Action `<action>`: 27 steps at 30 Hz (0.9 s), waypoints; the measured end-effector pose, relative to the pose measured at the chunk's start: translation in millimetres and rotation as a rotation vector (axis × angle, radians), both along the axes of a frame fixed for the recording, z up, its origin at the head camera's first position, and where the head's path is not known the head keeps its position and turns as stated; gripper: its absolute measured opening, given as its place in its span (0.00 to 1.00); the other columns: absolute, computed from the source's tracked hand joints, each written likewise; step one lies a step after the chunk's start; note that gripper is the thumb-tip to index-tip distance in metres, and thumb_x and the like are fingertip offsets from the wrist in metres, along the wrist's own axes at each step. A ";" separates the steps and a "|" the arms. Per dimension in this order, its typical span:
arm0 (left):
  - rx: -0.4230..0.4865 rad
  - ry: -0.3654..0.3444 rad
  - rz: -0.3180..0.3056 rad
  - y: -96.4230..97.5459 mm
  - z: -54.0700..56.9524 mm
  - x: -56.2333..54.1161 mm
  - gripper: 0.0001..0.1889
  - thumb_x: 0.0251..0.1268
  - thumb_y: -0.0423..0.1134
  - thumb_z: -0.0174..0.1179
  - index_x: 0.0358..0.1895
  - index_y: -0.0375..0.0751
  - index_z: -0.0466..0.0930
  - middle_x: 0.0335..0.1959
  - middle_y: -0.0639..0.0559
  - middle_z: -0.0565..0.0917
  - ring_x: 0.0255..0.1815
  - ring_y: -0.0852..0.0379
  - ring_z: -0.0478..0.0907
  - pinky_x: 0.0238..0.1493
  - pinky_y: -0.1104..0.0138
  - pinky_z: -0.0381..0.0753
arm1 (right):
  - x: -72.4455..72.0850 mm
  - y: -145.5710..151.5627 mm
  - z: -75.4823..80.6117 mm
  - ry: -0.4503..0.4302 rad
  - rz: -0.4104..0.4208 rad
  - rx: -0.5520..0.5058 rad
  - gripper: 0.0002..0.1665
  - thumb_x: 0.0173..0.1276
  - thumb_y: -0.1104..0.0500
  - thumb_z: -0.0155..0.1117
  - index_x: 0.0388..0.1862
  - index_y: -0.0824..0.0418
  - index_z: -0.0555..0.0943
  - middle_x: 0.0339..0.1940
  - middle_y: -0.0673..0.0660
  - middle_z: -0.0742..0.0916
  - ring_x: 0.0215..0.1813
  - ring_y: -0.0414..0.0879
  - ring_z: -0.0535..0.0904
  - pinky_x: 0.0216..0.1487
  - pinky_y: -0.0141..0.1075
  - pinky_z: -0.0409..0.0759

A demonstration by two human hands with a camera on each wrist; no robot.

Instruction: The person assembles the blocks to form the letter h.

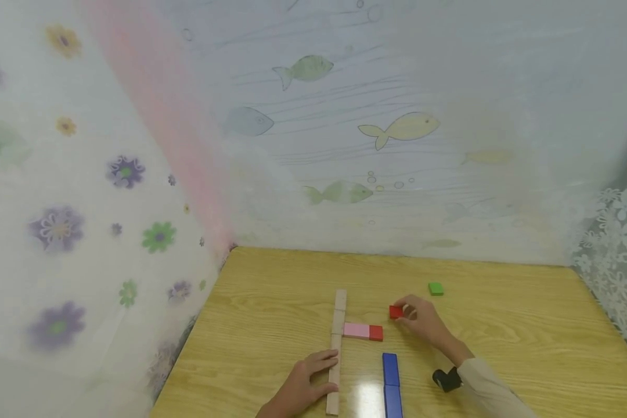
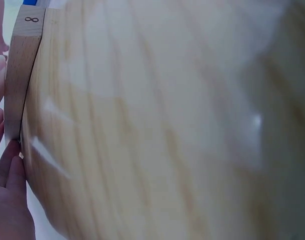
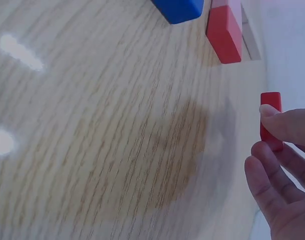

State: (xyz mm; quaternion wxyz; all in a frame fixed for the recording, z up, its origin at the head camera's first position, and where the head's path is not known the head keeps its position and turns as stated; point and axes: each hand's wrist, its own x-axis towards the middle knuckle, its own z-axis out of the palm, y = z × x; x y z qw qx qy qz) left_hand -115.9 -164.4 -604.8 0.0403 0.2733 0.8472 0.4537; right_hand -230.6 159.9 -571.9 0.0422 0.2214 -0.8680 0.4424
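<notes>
My right hand [image 1: 423, 319] pinches a small red block [image 1: 395, 312] between thumb and fingers. The right wrist view also shows that hand [image 3: 287, 170] around the red block [image 3: 270, 107]. My left hand [image 1: 302, 384] touches a straight row of plain wooden blocks [image 1: 336, 354] with fairly straight fingers and thumb. One wooden block [image 2: 22, 65] has an 8 marked on its end in the left wrist view. From the row's right side extends a pink block [image 1: 356, 330], with another red block [image 1: 376, 332] at its outer end.
Two blue blocks [image 1: 391, 369] lie end to end right of the wooden row. A green block [image 1: 436, 289] lies beyond my right hand. Beside the right sleeve is a black object [image 1: 446, 380] of unclear kind. Decorated sheets [image 1: 303, 145] stand around the wooden table [image 1: 271, 290].
</notes>
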 end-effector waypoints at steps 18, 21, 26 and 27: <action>-0.004 -0.002 0.002 1.0 2.1 -0.1 0.28 0.61 0.48 0.63 0.61 0.37 0.74 0.65 0.50 0.71 0.65 0.46 0.67 0.62 0.58 0.70 | 17.7 3.5 4.8 0.014 0.068 0.005 0.16 0.54 0.71 0.70 0.43 0.67 0.80 0.38 0.58 0.84 0.34 0.46 0.79 0.32 0.32 0.80; -0.004 0.007 0.003 0.7 1.8 -0.2 0.28 0.61 0.48 0.63 0.61 0.37 0.74 0.65 0.50 0.71 0.65 0.46 0.67 0.62 0.58 0.70 | 19.4 4.2 4.3 0.018 0.069 0.001 0.16 0.54 0.71 0.71 0.43 0.67 0.80 0.38 0.57 0.84 0.34 0.47 0.79 0.32 0.32 0.80; 0.001 0.008 -0.003 0.3 0.8 -0.7 0.28 0.61 0.48 0.63 0.62 0.37 0.74 0.65 0.49 0.71 0.65 0.47 0.67 0.61 0.58 0.71 | 21.1 4.6 1.2 0.002 0.075 0.004 0.15 0.55 0.69 0.71 0.43 0.65 0.81 0.38 0.55 0.83 0.34 0.47 0.79 0.32 0.32 0.80; 0.003 0.007 -0.005 0.3 0.7 -0.8 0.28 0.61 0.48 0.63 0.62 0.37 0.74 0.65 0.49 0.71 0.65 0.47 0.67 0.61 0.58 0.71 | 21.5 4.5 0.7 -0.005 0.073 0.006 0.15 0.55 0.69 0.71 0.42 0.64 0.81 0.38 0.55 0.83 0.34 0.46 0.79 0.32 0.32 0.80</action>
